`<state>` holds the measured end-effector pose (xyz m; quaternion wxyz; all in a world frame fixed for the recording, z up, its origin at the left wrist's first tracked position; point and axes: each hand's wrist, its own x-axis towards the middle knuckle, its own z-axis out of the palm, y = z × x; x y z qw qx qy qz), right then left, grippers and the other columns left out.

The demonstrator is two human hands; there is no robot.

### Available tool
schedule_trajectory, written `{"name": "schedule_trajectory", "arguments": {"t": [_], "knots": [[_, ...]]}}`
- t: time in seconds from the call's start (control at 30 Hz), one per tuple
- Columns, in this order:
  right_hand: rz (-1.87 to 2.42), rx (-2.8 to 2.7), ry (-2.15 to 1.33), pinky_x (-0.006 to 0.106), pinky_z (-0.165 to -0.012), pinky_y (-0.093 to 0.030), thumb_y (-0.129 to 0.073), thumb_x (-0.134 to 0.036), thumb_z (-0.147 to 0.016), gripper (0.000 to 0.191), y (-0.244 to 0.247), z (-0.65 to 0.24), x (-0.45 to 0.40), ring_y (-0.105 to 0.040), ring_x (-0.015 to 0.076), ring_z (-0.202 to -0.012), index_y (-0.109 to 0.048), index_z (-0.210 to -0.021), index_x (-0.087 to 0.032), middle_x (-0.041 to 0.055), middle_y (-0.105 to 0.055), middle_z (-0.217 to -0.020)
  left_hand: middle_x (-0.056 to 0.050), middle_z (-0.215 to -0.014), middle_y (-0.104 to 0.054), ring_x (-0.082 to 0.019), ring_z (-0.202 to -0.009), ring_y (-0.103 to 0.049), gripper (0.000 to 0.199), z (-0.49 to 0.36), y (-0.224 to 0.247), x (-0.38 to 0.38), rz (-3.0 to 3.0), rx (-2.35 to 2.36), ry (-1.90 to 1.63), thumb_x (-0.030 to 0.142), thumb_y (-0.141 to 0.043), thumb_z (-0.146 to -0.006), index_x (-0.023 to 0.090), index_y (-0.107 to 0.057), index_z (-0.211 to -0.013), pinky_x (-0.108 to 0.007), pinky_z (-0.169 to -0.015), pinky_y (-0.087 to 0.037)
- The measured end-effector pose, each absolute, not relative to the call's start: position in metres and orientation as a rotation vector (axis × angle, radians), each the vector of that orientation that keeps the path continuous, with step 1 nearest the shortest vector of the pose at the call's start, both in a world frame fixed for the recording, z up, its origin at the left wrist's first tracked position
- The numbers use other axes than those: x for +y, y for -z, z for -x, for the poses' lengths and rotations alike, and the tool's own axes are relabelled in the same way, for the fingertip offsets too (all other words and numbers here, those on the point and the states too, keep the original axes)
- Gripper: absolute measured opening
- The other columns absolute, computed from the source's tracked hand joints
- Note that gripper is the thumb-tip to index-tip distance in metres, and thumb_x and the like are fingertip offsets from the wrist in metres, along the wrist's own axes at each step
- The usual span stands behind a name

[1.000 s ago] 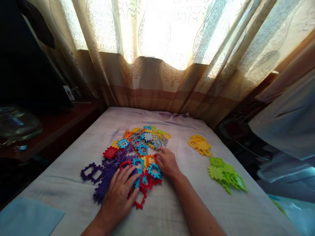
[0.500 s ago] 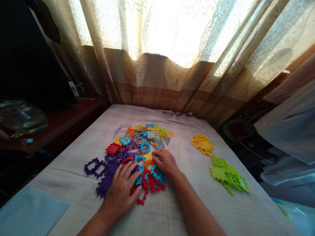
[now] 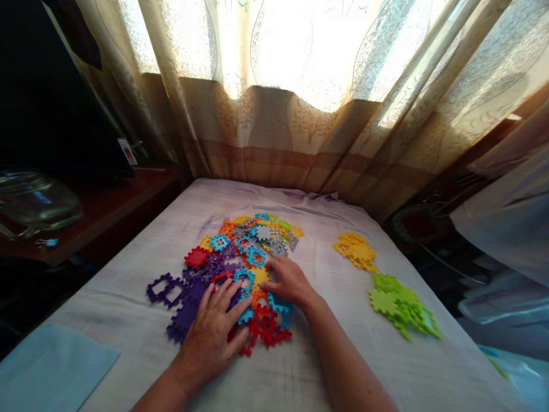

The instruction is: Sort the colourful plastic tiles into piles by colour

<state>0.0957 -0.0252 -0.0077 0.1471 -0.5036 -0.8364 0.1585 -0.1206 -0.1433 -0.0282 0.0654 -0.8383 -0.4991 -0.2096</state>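
Note:
A mixed heap of flat plastic interlocking tiles with toothed edges lies on the bed sheet. My left hand (image 3: 218,326) rests palm down on its near side, fingers spread over purple tiles (image 3: 189,313) and a blue window tile (image 3: 244,280). At the heap's right side, my right hand (image 3: 289,280) has its thumb and fingers apart at the edge of a yellow tile (image 3: 259,277); its fingertips are partly hidden. Red tiles (image 3: 265,326) lie between the hands, nearer me. Grey tiles (image 3: 263,233) sit farther back in the heap.
To the right are separate piles of yellow tiles (image 3: 355,250) and green tiles (image 3: 401,304). A light blue cloth or sheet (image 3: 55,366) lies at the near left. A glass jug (image 3: 36,203) stands on a dark wooden surface at left. Curtains (image 3: 274,126) hang behind.
My right thumb has spread away from the fingers, beside the yellow tile. Red and blue tiles near that hand have shifted slightly. My left hand stays nearly in place.

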Motion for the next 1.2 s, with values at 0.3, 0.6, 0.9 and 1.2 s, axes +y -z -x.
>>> {"name": "schedule_trajectory", "arguments": {"t": [0.3,0.6,0.9,1.2], "knots": [[1.425,-2.07,-0.735,0.024,-0.066,-0.042,-0.063,-0.026,-0.078,0.007,0.018,-0.093,-0.023,-0.057,0.0132,-0.07,-0.061,-0.083,-0.021,-0.0016,-0.065,-0.076,-0.006,-0.15,-0.045,-0.028,-0.139,-0.039,0.056,0.121,0.027,-0.144,2.54,-1.533,0.637,0.026,-0.059,-0.084,0.032,-0.049,-0.139,-0.056,-0.114,-0.029],[1.386,-1.594,-0.971,0.024,-0.053,-0.046,-0.058,-0.041,-0.071,0.021,0.01,-0.143,0.001,-0.058,0.0133,-0.058,-0.06,-0.077,-0.021,-0.0024,-0.062,-0.064,-0.005,-0.149,-0.047,-0.027,-0.138,-0.04,0.055,0.122,0.029,-0.142,2.526,-1.503,0.682,0.026,-0.058,-0.085,0.033,-0.049,-0.139,-0.054,-0.116,-0.028],[1.557,-0.839,-0.335,0.034,-0.069,-0.056,-0.057,-0.038,-0.067,0.044,0.037,-0.246,0.029,-0.063,0.0192,-0.077,-0.057,-0.106,-0.017,0.0081,-0.064,-0.093,-0.003,-0.145,-0.051,-0.025,-0.134,-0.046,0.051,0.127,0.037,-0.136,2.464,-1.387,0.744,0.029,-0.057,-0.086,0.034,-0.052,-0.136,-0.05,-0.116,-0.029],[1.746,-1.071,0.217,0.047,-0.1,-0.042,-0.05,-0.029,-0.078,0.038,0.033,-0.244,0.019,-0.054,0.0306,-0.114,-0.067,-0.107,-0.013,0.0192,-0.058,-0.12,-0.003,-0.144,-0.053,-0.025,-0.132,-0.049,0.056,0.13,0.038,-0.134,2.419,-1.3,0.716,0.027,-0.057,-0.084,0.034,-0.049,-0.139,-0.046,-0.114,-0.035]]}}
